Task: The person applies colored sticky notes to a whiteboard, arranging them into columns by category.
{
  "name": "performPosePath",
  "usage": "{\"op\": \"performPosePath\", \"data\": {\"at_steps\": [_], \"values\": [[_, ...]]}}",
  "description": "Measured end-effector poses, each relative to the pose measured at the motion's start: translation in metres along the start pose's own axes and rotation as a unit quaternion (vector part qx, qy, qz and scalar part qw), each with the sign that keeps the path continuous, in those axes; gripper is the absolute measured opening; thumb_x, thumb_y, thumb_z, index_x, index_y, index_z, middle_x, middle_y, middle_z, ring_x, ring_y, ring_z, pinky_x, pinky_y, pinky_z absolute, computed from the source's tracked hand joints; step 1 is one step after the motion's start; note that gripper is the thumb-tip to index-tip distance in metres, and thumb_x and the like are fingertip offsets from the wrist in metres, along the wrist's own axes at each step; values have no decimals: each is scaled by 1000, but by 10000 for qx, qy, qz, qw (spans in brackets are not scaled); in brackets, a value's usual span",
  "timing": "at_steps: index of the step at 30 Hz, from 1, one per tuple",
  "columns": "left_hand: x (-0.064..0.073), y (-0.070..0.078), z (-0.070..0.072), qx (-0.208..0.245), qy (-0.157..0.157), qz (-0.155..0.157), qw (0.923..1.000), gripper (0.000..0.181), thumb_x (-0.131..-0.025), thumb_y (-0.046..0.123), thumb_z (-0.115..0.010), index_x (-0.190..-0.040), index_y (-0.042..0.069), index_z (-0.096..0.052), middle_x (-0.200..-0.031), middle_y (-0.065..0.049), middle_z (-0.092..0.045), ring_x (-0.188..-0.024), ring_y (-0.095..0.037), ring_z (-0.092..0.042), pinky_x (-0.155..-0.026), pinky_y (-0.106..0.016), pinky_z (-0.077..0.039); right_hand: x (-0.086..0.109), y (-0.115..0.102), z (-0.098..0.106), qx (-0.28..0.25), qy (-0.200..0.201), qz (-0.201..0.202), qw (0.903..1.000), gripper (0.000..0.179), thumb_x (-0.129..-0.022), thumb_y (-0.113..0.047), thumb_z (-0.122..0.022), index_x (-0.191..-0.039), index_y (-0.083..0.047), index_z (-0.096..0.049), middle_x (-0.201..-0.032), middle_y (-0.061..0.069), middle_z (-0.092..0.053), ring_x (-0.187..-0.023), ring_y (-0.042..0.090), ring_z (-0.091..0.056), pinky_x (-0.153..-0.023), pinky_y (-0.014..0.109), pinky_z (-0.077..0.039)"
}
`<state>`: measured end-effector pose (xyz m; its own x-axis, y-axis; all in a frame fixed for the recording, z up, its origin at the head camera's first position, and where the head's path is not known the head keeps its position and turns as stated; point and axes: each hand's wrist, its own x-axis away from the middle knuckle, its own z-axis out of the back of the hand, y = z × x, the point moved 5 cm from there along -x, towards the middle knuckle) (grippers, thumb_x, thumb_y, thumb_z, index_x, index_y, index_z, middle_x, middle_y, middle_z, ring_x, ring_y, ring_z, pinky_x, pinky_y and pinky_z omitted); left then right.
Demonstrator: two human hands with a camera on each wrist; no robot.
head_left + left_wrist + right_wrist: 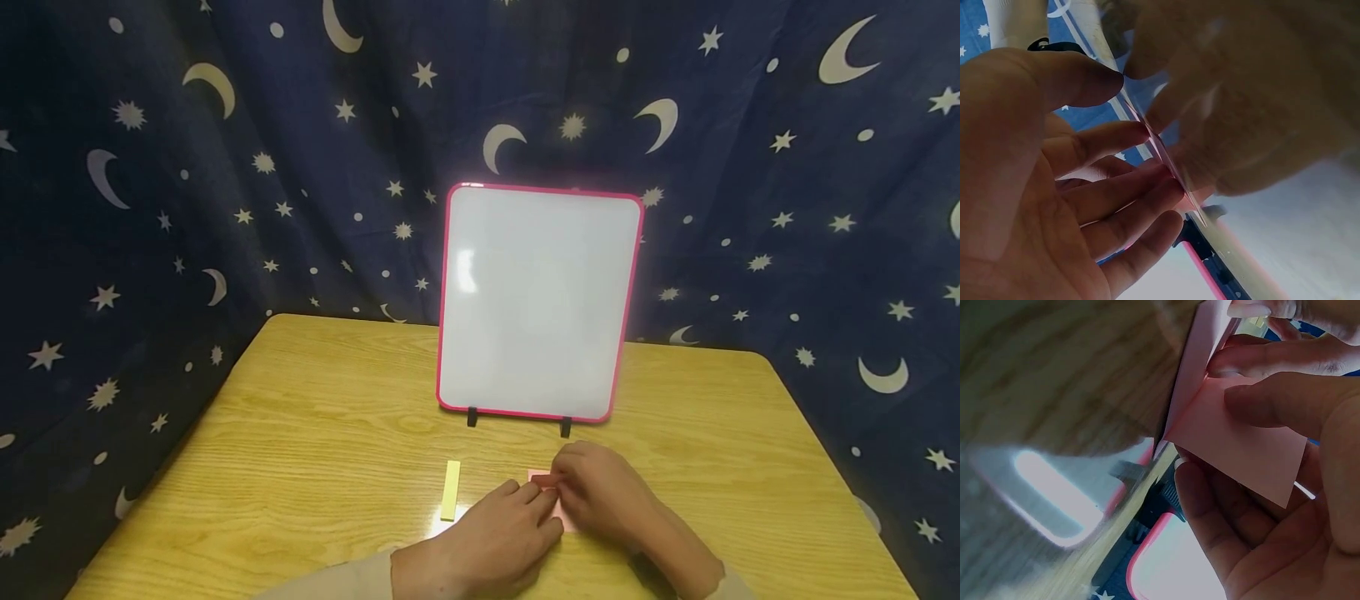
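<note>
In the head view, both hands meet over a pink sticky note pad [567,522] lying on the table. My right hand [603,492] pinches a pink sheet [1254,444] between thumb and fingers. In the right wrist view that sheet stands raised at an angle from the rest of the pad [1186,384], joined along one edge. My left hand [491,542] lies palm down, its fingertips pressing on the pad beside the raised sheet. The left wrist view shows its thumb and fingers [1129,194] spread, touching down on the pad and tabletop.
A narrow yellow sticky note pad [450,490] lies left of the hands. Behind them a whiteboard [536,300] with a pink frame stands upright on black feet [566,427]. The glossy wooden table [315,417] reaches back to a dark blue curtain [300,150] with moons and stars.
</note>
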<state>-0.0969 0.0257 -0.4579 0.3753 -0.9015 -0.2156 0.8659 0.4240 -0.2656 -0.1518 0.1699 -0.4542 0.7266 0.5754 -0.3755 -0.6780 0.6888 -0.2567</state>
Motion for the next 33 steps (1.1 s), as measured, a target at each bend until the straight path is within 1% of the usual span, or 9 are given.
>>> {"op": "performPosePath", "data": {"at_steps": [2, 8, 11, 15, 17, 24, 29, 33], "values": [[0, 0, 0, 37, -8, 18, 10000, 15, -97, 36, -63, -93, 23, -57, -121, -1, -66, -98, -15, -59, -76, -29, -45, -1, 0, 0, -10, -13, -67, 10000, 31, -77, -1, -77, -70, -26, -59, -70, -21, -49, -66, -1, -45, -60, 21, -44], [-1, 0, 0, 63, -55, 48, 10000, 15, -96, 36, -64, -93, 22, -59, -126, -3, -66, -104, -18, -61, -82, -32, -50, -3, 2, 1, -76, -86, -206, 9997, 32, -80, -3, -77, -69, -27, -59, -68, -23, -49, -64, -3, -44, -59, 20, -42], [-1, 0, 2, 51, -3, 29, 10000, 14, -96, 35, -64, -92, 22, -59, -121, -1, -66, -100, -17, -60, -80, -30, -49, -4, 3, 2, -21, -127, -207, 9997, 33, -80, -4, -77, -68, -27, -57, -66, -23, -45, -62, -1, -41, -58, 20, -41], [0, 0, 3, -10, 142, -12, 9999, 15, -94, 35, -65, -90, 23, -57, -107, 3, -62, -90, -13, -56, -72, -27, -42, -6, 4, 3, 41, -214, -213, 9995, 32, -78, -3, -77, -69, -26, -57, -67, -20, -42, -62, 1, -39, -58, 22, -39], [0, 0, 4, -43, 197, -22, 9998, 16, -93, 36, -65, -89, 23, -57, -104, 4, -60, -88, -13, -54, -71, -26, -39, -7, 4, 4, 32, -270, -231, 9994, 32, -78, -3, -78, -69, -26, -57, -67, -20, -42, -61, 2, -38, -58, 23, -39], [0, -1, 2, -20, 184, -37, 9998, 16, -93, 37, -66, -89, 24, -57, -99, 5, -57, -86, -12, -53, -70, -26, -40, -10, 5, 7, -116, -394, -344, 9986, 33, -80, -3, -78, -69, -27, -57, -66, -20, -42, -62, 1, -39, -59, 23, -39], [0, -1, 3, -53, 188, -38, 9998, 17, -93, 37, -67, -88, 24, -57, -93, 6, -53, -83, -12, -51, -68, -25, -37, -12, 7, 8, -110, -399, -296, 9987, 34, -80, -3, -78, -70, -26, -56, -67, -19, -41, -63, 2, -39, -61, 23, -39], [-1, -1, 3, -52, 243, -54, 9997, 17, -92, 37, -67, -87, 24, -57, -92, 6, -53, -83, -12, -52, -67, -25, -39, -14, 8, 9, -119, -469, -226, 9986, 33, -80, -3, -79, -70, -25, -56, -66, -18, -42, -63, 2, -38, -60, 23, -39]]}}
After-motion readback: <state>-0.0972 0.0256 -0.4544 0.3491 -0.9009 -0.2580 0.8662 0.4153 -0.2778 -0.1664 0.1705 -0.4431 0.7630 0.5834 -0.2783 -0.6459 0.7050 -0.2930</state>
